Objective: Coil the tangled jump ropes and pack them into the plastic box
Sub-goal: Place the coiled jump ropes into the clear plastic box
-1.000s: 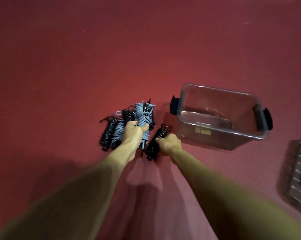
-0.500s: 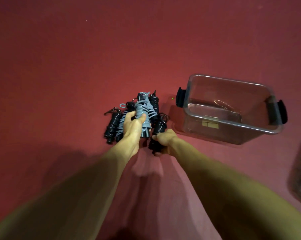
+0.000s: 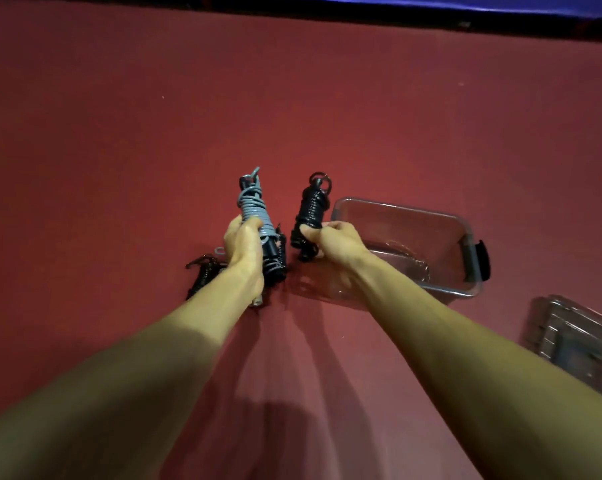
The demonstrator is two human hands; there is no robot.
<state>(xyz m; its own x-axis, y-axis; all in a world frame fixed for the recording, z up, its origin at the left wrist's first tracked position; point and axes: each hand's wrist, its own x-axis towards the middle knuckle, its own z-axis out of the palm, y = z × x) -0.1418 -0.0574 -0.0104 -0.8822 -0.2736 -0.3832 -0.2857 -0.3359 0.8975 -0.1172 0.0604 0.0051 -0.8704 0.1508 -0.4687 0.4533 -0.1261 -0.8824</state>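
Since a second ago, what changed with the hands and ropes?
Both hands lifted their bundles off the floor. The left hand raised the grey rope. The right hand raised the black rope, now beside the plastic box. Both grips were already on and stay. A black coil stays on the floor, the box still holds no rope, and the lid still lies at the right.

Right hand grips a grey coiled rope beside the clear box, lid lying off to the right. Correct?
Not quite: the head view shows the right hand gripping a black coiled rope beside the clear box; the grey rope is in the left hand. The lid does lie off to the right.
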